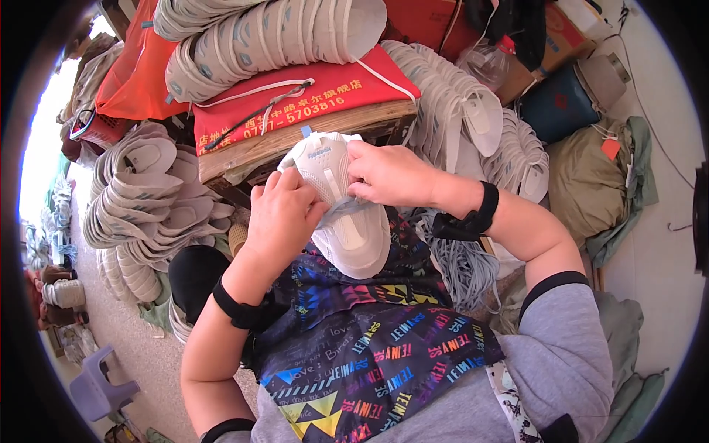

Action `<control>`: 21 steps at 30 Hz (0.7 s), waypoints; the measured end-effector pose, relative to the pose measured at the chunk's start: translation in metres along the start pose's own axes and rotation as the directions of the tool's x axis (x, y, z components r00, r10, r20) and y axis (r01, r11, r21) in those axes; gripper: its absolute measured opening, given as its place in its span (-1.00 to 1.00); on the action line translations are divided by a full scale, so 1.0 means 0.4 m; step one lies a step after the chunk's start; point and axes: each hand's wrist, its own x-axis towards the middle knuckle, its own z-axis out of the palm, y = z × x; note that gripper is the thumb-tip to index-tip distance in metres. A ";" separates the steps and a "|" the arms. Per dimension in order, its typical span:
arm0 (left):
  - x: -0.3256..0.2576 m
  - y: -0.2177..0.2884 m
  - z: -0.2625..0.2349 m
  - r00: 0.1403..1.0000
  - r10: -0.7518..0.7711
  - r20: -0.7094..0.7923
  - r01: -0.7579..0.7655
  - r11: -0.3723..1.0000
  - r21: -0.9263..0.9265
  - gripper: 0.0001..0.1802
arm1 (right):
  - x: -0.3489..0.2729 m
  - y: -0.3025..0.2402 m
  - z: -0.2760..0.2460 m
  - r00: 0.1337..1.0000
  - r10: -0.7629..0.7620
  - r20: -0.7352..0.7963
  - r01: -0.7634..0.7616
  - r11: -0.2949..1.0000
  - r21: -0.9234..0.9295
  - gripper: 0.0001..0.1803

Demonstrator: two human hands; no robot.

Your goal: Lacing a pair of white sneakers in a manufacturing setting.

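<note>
A white shoe upper (pixel 354 247) lies over my lap against the edge of a wooden block, its rounded toe toward me and a small blue tab at its far end. My left hand (pixel 283 210) grips its left side with bent fingers. On the opposite side my right hand (pixel 384 173) is closed at the upper's edge, thumb and fingertips pressed together. A grey-blue lace (pixel 343 207) crosses the upper between the hands; whether the fingertips pinch it is hidden. To the right of the upper hangs a bundle of grey-blue laces (pixel 461 258).
A red cloth (pixel 295 103) covers the wooden block (pixel 310 136), with nested shoe uppers (pixel 273 44) stacked on top. More stacks stand at left (pixel 136 192) and right (pixel 458 100). A black-topped stool (pixel 198 277) is by my left arm; a purple plastic stool (pixel 103 384) stands lower left.
</note>
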 end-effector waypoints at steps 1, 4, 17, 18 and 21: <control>0.001 -0.005 -0.001 1.000 0.015 0.016 -0.014 0.998 -0.056 -0.86 | 0.005 0.000 0.000 1.000 0.000 0.000 0.000 1.000 -0.001 -0.82; 0.007 -0.029 0.024 0.995 -0.081 0.059 0.095 0.948 -0.303 -0.88 | 0.013 -0.001 0.004 0.999 0.029 0.027 -0.030 0.999 0.043 -0.82; 0.042 0.072 -0.092 0.937 -0.056 0.345 0.348 0.219 -0.911 -0.82 | -0.003 -0.131 -0.087 0.864 0.117 -0.490 0.205 0.807 0.554 -0.89; 0.050 0.076 -0.108 0.939 -0.053 0.340 0.343 0.223 -0.913 -0.82 | 0.006 -0.129 -0.083 0.852 0.094 -0.515 0.243 0.800 0.549 -0.90; 0.084 0.097 -0.187 0.996 -0.062 0.069 0.082 0.247 -0.966 -0.81 | 0.020 -0.144 -0.118 0.854 0.136 -0.502 0.246 0.744 0.621 -0.85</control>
